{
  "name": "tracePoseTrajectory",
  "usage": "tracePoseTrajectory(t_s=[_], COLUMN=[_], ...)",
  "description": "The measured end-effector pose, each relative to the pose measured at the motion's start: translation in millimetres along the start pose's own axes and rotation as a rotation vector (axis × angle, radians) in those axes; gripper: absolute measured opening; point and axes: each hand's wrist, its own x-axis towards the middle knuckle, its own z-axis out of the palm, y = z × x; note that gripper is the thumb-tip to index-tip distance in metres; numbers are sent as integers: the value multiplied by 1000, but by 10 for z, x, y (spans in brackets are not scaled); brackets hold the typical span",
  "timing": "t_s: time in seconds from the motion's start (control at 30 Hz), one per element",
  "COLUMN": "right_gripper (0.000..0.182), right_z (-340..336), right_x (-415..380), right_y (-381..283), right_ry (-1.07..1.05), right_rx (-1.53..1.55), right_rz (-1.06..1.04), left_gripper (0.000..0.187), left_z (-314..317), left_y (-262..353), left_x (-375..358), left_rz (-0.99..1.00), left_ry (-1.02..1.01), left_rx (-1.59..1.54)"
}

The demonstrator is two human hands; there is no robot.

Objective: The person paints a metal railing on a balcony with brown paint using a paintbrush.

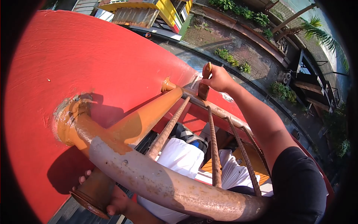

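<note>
My right hand (218,79) is closed round the handle of a paintbrush (203,90), whose bristles touch the thin upper pipe (220,109). At the lower left, my left hand (118,199) holds a brown paint can (94,190), its fingers wrapped round the side. A thick curved pipe (149,173) runs from the red wall (85,56) towards me. Orange-brown paint covers its wall end and the branch pipe (149,114); the rest is bare, rusty grey metal. Ribbed rusty bars (214,149) join the thick and thin pipes.
Far below lie a paved yard (227,44), plants (283,91) and a drain grating. A yellow structure with a corrugated roof (135,17) stands at the top. My legs in white trousers (179,156) show beneath the bars, with dark straps beside them.
</note>
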Motion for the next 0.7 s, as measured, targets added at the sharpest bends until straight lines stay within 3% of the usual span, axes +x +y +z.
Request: tracePoseTrajectory(t_s=[0.03, 0.17, 0.33, 0.4, 0.53, 0.7], right_gripper=[23, 18, 18, 20, 20, 18], right_z=[15, 210, -288, -538, -502, -222], right_x=[60, 246, 18, -93, -38, 47], right_y=[-12, 117, 435, 541, 419, 478], right_ry=[56, -93, -480, -506, -345, -486], right_rx=[111, 270, 360, 382, 690, 603], right_rz=[-43, -171, 31, 99, 111, 110], left_gripper=[116, 117, 116, 116, 116, 114], left_z=[14, 0, -21, -32, -24, -61], left_y=[-5, 1, -14, -19, 24, -9], left_x=[-2, 14, 22, 19, -1, -5], left_rz=[-9, -2, 23, 36, 27, 46], left_ry=[6, 5, -5, 2, 0, -32], left_rx=[-12, -33, 46, 48, 52, 17])
